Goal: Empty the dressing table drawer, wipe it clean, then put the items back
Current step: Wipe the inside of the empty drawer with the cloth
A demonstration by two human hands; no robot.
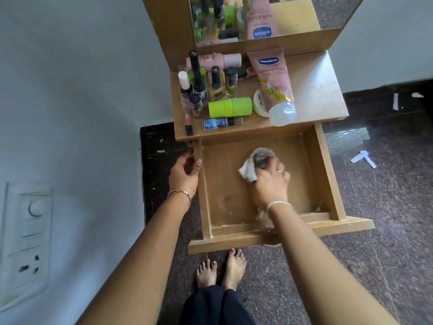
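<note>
The drawer (324,174) is pulled out of the dressing table and fills the centre of the frame. Nothing lies in it except the cloth, so the emptying step looks finished. Its contents seem to be the things crowded on the worktop (318,90) above: a pink Vaseline tube (274,83), a green canister (230,107), a cluster of nail polish bottles (215,83), a small blue bottle (219,123) and a white jar (260,102).

Wiping is in hand. The right hand (269,184) has its fingers curled over a crumpled whitish cloth (248,171), pressing it to the drawer floor right of centre; both are blurred. Pale smears near the front left (225,202) suggest that part remains unwiped. Putting the items back is not yet begun.

The left hand (185,174) grips the drawer's left wall, thumb hooked over the rim, fingers outside.

The drawer opens upward and runs from the worktop edge down toward the lower centre. Its front panel lies across the frame, rising slightly to the right.
</note>
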